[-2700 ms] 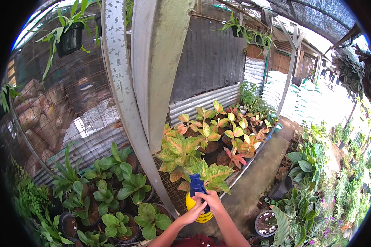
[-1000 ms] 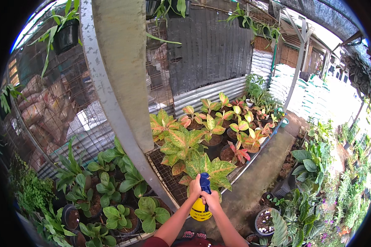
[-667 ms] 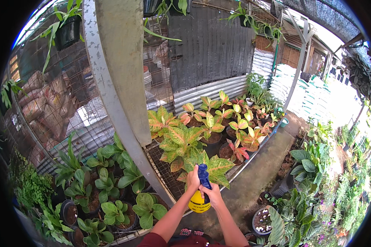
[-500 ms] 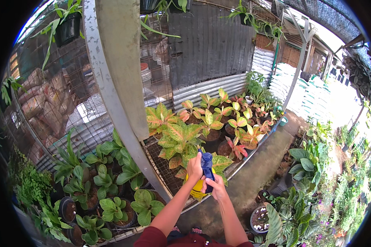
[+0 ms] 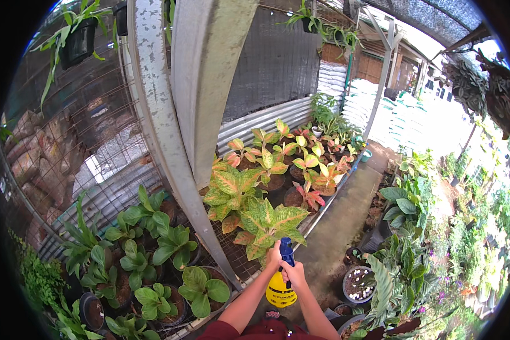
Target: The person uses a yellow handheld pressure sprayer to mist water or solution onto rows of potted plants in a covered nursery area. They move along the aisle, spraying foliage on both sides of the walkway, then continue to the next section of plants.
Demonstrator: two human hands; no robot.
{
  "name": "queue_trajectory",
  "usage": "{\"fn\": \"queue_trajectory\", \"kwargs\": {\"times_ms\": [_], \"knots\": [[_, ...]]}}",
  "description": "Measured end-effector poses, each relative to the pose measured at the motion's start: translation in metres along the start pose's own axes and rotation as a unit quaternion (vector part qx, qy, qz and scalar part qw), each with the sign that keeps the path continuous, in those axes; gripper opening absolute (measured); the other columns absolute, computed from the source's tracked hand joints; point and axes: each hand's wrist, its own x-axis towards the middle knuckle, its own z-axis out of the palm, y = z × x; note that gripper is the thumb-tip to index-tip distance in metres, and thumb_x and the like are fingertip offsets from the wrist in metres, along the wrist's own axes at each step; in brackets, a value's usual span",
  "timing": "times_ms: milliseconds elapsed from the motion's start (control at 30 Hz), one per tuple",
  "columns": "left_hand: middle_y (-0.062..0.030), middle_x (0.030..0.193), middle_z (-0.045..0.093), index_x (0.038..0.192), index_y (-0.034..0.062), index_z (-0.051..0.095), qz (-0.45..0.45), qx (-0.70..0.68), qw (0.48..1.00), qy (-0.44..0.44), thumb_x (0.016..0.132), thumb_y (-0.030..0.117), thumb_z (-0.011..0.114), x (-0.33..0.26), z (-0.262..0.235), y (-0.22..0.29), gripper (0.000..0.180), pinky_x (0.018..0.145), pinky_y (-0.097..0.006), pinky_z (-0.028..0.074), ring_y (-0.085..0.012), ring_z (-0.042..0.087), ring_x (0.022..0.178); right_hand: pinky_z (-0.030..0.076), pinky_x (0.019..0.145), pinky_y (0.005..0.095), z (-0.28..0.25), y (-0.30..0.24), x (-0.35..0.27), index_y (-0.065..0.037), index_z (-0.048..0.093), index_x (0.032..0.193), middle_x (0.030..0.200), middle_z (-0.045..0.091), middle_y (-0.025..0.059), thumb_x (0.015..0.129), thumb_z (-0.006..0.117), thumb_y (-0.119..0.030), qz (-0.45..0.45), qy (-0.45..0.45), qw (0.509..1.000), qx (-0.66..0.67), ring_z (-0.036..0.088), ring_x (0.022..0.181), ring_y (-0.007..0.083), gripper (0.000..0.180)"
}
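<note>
A pump spray bottle (image 5: 280,294) with a yellow body and dark blue head is held in front of me, low over the edge of the plant bench and the path. My left hand (image 5: 273,256) is closed at the left side of the blue head. My right hand (image 5: 293,273) is wrapped round the blue handle just below. Just beyond the head stands a potted plant with broad yellow-green, pink-speckled leaves (image 5: 269,222). Behind it are several more potted plants with pink and yellow leaves (image 5: 306,161), and one red-leaved plant (image 5: 310,196).
A metal post (image 5: 164,107) and a concrete pillar (image 5: 201,85) rise left of the bright plants. Green potted plants (image 5: 175,247) fill the left bench. A path (image 5: 337,226) runs along the right, bordered by more plants and a pot with white stones (image 5: 359,285). White sacks (image 5: 388,116) are stacked farther back.
Both hands and the spray bottle have come lower and closer to me, and more of the yellow body shows. The view has shifted, with the post and pillar looming larger.
</note>
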Motion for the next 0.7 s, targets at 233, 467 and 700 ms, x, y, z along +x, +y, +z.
{"fn": "queue_trajectory", "kwargs": {"times_ms": [233,467,700], "knots": [[-0.009,0.066,0.063,0.075,0.0019,0.067,0.043,-0.002,0.992,-0.122,0.087,0.058,0.038,-0.086,0.016,0.061,0.064,0.065,-0.034,0.045,-0.0212,0.06,0.063,0.031,0.035,0.0224,0.024,0.0,-0.057,-0.005,0.047,0.07,0.049,0.045,-0.0009,0.083,0.061,-0.012,-0.078,0.091,0.992,0.047,0.039,0.036,0.0064,0.021],[-0.0072,0.057,0.058,0.063,0.0038,0.062,0.245,0.06,0.949,-0.186,0.091,0.053,0.035,-0.153,-0.047,0.164,0.062,0.055,-0.036,0.04,-0.0188,0.055,0.054,0.031,0.037,0.0226,0.106,-0.016,-0.114,-0.003,0.05,0.072,0.05,0.045,-0.0004,0.083,0.061,-0.011,-0.209,0.086,0.973,0.045,0.04,0.037,0.007,0.017],[-0.009,0.067,0.063,0.08,0.0019,0.062,0.153,-0.028,0.962,-0.223,0.092,0.043,0.042,-0.19,-0.107,0.109,0.047,0.054,-0.029,0.051,-0.0178,0.062,0.055,0.033,0.038,0.0225,0.133,0.037,-0.159,-0.002,0.053,0.067,0.049,0.048,0.0022,0.081,0.062,-0.016,-0.12,0.105,0.987,0.001,0.042,0.038,0.0086,0.021]]}}
